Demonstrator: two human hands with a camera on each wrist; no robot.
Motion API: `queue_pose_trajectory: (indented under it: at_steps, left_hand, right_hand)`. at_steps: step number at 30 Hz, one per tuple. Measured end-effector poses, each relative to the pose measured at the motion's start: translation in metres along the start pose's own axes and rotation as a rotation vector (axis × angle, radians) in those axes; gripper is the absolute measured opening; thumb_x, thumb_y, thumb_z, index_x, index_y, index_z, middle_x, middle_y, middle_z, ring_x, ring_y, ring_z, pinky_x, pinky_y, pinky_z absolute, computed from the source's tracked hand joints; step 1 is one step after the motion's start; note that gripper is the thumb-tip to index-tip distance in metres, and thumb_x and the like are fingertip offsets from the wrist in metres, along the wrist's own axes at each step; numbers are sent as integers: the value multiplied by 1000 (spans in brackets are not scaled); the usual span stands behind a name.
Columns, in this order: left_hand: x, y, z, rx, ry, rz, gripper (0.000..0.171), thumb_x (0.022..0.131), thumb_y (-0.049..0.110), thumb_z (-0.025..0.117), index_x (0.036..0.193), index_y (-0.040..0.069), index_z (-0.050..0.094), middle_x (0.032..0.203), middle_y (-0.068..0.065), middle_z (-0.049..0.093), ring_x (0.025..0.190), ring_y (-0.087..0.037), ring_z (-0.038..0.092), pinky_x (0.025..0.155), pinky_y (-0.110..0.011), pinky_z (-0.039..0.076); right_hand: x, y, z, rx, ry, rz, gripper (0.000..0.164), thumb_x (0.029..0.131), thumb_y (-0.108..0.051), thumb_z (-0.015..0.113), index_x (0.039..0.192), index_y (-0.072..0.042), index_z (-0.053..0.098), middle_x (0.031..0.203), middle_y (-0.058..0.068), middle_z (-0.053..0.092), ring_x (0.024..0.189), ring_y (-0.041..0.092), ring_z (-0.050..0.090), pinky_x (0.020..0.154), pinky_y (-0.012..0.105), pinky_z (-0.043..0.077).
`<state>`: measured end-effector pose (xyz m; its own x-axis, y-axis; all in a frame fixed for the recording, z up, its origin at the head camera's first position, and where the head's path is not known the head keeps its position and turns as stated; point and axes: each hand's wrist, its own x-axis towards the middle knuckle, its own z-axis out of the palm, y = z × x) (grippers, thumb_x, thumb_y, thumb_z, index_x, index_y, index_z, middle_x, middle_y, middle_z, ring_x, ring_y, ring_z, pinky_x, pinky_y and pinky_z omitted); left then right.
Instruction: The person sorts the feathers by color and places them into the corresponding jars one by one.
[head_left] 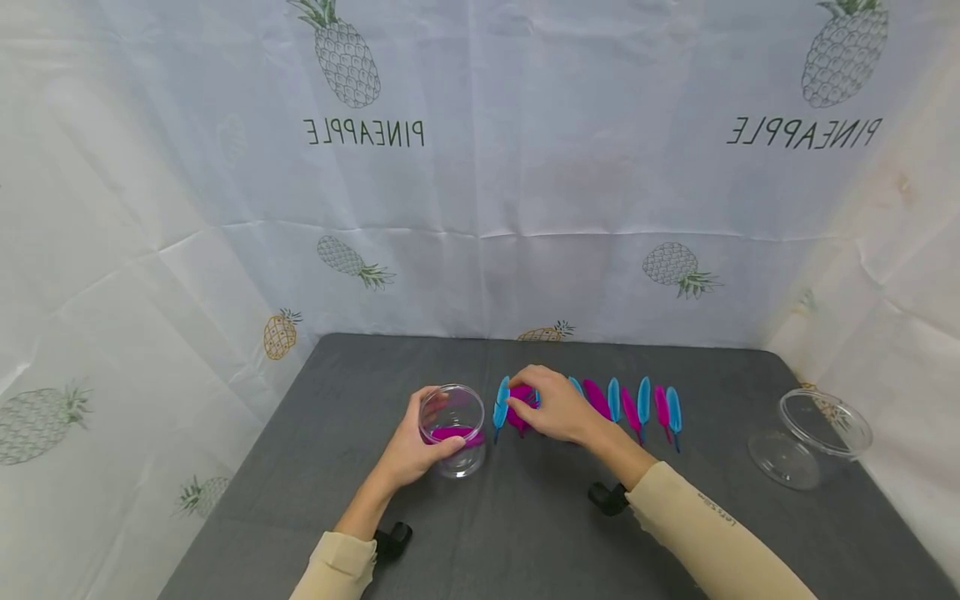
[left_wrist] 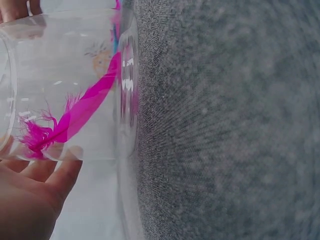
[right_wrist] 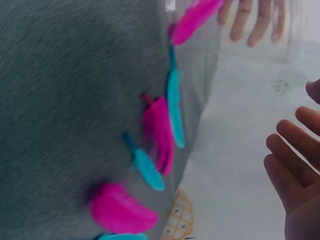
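A clear plastic cup (head_left: 461, 468) stands upright on the dark table, and my left hand (head_left: 408, 450) grips it round the side. Inside it leans a magenta feather (left_wrist: 87, 107), its frayed end toward the cup's mouth. My right hand (head_left: 555, 404) hovers over the left end of a row of feathers, fingers loosely bent and apart, holding nothing in the right wrist view. Closest to its fingertips are a blue feather (head_left: 500, 407) and a magenta feather (right_wrist: 159, 135). Part of the row is hidden beneath this hand in the head view.
Rightward, the row goes on with several blue and magenta feathers, ending at a blue feather (head_left: 674, 408). A second clear container (head_left: 783, 460) stands near the table's right edge. White pineapple-print cloth (head_left: 495, 183) hangs behind and along both sides of the grey table (head_left: 480, 550).
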<state>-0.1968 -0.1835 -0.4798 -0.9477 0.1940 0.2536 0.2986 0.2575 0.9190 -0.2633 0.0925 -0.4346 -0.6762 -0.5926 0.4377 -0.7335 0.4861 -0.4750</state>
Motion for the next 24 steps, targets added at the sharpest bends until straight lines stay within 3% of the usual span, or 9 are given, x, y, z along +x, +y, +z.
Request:
queue_pose_trajectory:
  at_steps: [6,15,24]
  left_hand:
    - [-6,28,-2,-6,-8,7,85,83,18,84,145,-6,31,143,-27,46,140,-48,41,113,-64,32]
    - [-6,28,-1,-8,-3,-4,84,83,16,83,145,-5,31,143,-27,46,140,-48,40,114,-64,31]
    - [0,-9,1,1,13,2,87,82,16,84,149,2,30,146,-22,45,141,-43,40,115,-61,32]
  right_hand:
    - [-6,16,4,-34,-43,21,30,93,-23,74,118,-7,70,119,5,69,115,25,63,97,46,54]
    - [-13,32,12,-22,-193,115,52,93,-31,73,137,-6,61,142,13,57,136,35,50,108,56,44]
    - [-18,44,18,-30,-346,173,77,90,-42,74,153,-8,45,158,14,40,146,36,36,112,57,39]
